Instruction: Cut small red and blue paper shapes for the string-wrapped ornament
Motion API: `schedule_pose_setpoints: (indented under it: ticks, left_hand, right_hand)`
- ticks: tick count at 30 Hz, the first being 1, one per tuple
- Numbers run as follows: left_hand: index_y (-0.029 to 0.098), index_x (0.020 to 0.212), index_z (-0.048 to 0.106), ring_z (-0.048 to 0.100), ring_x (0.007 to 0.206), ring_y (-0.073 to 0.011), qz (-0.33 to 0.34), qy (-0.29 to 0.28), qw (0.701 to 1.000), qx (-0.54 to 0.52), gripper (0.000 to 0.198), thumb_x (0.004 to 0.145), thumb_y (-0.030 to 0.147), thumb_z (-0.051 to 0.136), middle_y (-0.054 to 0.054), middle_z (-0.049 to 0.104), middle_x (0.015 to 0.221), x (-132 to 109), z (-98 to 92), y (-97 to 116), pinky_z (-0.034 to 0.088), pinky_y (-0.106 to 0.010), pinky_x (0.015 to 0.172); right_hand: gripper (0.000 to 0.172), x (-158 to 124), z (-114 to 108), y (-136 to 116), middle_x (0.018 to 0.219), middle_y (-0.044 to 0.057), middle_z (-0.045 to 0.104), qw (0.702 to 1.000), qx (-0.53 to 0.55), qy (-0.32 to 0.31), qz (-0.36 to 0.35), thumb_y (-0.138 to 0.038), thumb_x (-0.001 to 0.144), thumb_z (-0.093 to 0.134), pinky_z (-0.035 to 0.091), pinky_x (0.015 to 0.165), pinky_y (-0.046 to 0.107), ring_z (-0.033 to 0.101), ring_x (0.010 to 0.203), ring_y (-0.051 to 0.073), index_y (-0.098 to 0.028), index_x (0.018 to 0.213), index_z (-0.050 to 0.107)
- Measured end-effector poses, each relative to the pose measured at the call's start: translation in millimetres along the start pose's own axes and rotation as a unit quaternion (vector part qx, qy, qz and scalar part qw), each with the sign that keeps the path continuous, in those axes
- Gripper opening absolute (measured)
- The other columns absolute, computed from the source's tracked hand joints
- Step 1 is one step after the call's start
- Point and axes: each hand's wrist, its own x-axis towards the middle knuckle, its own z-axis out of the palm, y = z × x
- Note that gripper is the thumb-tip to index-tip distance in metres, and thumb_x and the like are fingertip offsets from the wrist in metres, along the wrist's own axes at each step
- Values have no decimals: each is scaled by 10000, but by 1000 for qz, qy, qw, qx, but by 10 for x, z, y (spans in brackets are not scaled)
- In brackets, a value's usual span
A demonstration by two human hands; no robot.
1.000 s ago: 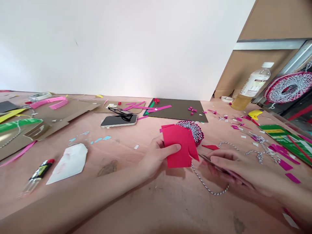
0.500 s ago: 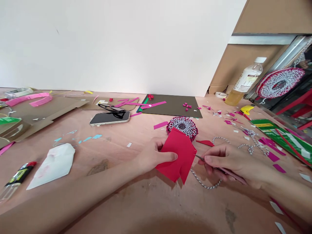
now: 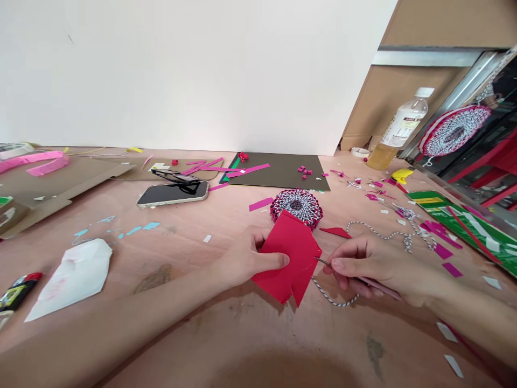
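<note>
My left hand [image 3: 254, 256] pinches a piece of red paper [image 3: 288, 256], thumb on top and fingers behind. The paper is raised and tilted, with angular edges and a pointed flap split off at its lower right. My right hand [image 3: 355, 264] grips a slim pointed tool [image 3: 377, 285] with a pinkish handle; its exact kind is unclear. Its thin dark tip meets the paper near the right corner, by a faint broken line. A round piece of black-and-white twisted cord with a crimson rim [image 3: 298, 207] lies just behind the paper. A red scrap [image 3: 336, 232] rests near my right fingers.
Striped cord [image 3: 379, 233] trails rightward. A phone [image 3: 173, 194] and black glasses [image 3: 175, 178] lie at back left, before a white board [image 3: 194, 70]. A dark sheet [image 3: 283, 171] bears pink pieces. A bottle [image 3: 398, 134] stands back right; white paper [image 3: 75, 275] lies left.
The tool tip has moved slightly inward over the red paper, where a faint line now shows. The whole view has shifted a little; both hands keep their holds.
</note>
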Motion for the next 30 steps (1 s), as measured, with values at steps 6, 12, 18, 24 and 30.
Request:
schedule_pose_setpoints:
  ticks: [6, 12, 18, 24, 30]
  left_hand:
    - [133, 666, 677, 589, 528, -123, -1, 0, 1000, -10, 111, 590, 202, 718, -6, 669, 631, 1, 6, 2, 433, -185, 469]
    - [133, 649, 678, 597, 531, -138, 0, -4, 1000, 0, 114, 586, 219, 720, -12, 668, 626, 1, -2, 2, 441, -202, 474]
    - [129, 629, 646, 554, 486, -102, 9, -6, 1000, -3, 104, 608, 203, 716, 9, 624, 578, 8, -9, -13, 408, -171, 428]
    - [148, 783, 627, 597, 532, -133, 59, 106, 992, -33, 158, 696, 271, 673, -6, 657, 674, 41, -1, -34, 498, -253, 527]
    - [203, 1244, 396, 623, 859, -214, 151, 247, 945, 153, 620, 698, 304, 674, -82, 606, 1057, 172, -179, -32, 524, -341, 699]
  right_hand:
    - [271, 23, -8, 75, 497, -22, 533, 1000, 13, 9, -8, -398, 768, 641, 208, 360, 165, 417, 392, 42, -161, 635, 652]
    - [298, 39, -27, 136, 512, -17, 548, 1000, 10, 7, -15, -426, 761, 642, 194, 353, 179, 416, 387, 47, -170, 609, 636]
    - [272, 41, 19, 91, 493, -14, 556, 1000, 4, 24, -13, -421, 773, 620, 202, 326, 173, 431, 375, 54, -173, 667, 659]
    - [264, 75, -130, 62, 692, 6, 617, 982, -82, 121, -116, -423, 723, 659, 362, 435, 219, 506, 527, 109, -215, 885, 674]
    - [301, -40, 0, 77, 771, -14, 578, 923, -337, 13, -184, -306, 637, 758, 366, 523, 228, 493, 638, 136, -221, 886, 612]
